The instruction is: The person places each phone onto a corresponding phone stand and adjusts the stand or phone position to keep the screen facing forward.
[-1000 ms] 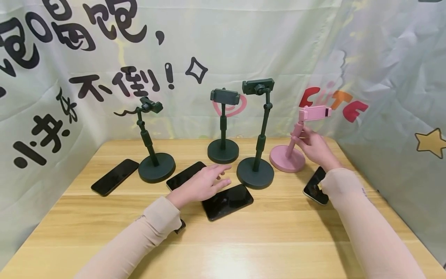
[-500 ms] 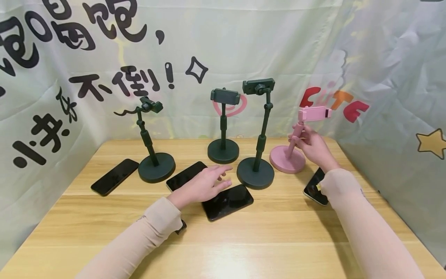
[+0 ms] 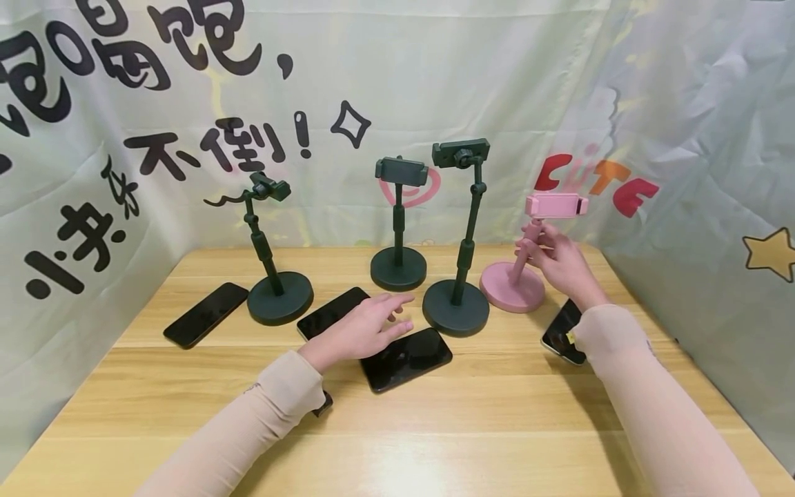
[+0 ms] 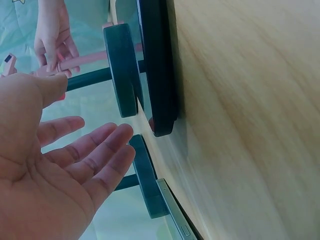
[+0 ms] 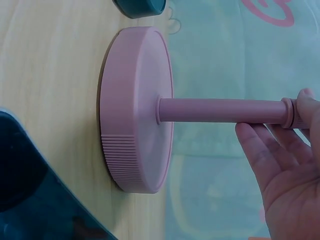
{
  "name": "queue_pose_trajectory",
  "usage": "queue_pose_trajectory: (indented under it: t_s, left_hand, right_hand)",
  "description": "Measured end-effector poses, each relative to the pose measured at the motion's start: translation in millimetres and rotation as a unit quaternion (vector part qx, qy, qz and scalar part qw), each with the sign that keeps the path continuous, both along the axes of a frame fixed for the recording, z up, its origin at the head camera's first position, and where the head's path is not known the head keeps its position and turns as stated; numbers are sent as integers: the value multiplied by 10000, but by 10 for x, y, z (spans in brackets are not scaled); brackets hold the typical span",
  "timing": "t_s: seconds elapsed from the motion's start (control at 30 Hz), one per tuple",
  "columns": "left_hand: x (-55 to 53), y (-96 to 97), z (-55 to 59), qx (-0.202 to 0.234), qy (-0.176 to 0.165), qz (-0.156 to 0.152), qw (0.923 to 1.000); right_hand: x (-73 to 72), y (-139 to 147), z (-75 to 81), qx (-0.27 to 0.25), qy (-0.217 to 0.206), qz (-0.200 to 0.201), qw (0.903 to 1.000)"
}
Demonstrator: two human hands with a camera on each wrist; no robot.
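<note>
At the right of the table stands a pink phone stand (image 3: 512,286), its round base on the wood and its clamp head (image 3: 555,205) facing forward. My right hand (image 3: 562,266) holds its pole just below the head, thumb and fingers around the collar, as the right wrist view shows at the pole's upper end (image 5: 225,110). My left hand (image 3: 363,328) hovers with fingers extended and holds nothing. Beneath and beside it lie a black phone (image 3: 406,359) and another phone (image 3: 329,314), partly hidden by the hand. In the left wrist view my left palm (image 4: 65,165) is bare.
Dark green phone stands are at the left (image 3: 279,298), back middle (image 3: 398,269) and centre right (image 3: 456,308). One phone (image 3: 205,315) lies far left. Another phone (image 3: 564,335) is partly under my right sleeve. A dark object (image 3: 323,405) peeks out beside my left cuff. Printed cloth encloses the table.
The pink stand's head has turned to face more squarely forward and sits slightly lower. Its base has shifted a little toward me. My left hand has stayed in place.
</note>
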State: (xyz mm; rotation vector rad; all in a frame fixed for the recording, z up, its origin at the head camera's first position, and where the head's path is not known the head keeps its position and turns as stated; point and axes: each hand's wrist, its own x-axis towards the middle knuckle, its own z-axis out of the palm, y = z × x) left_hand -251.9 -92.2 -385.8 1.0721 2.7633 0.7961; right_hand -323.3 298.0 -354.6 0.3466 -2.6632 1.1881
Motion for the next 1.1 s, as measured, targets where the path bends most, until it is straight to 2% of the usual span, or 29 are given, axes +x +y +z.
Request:
queue_pose_trajectory:
  t_s: [0.53,0.83,1.1]
  left_hand:
    - [16,9,10,79,10,-74,9999]
    - [34,2,-24,149,4,-96,9998]
    - [59,-15,-32,188,27,-105,9998]
  right_hand:
    - [143,21,-36,60,381,86,9992]
    - [253,59,-43,107,534,155,9984]
    - [393,110,-59,-142,644,330,9973]
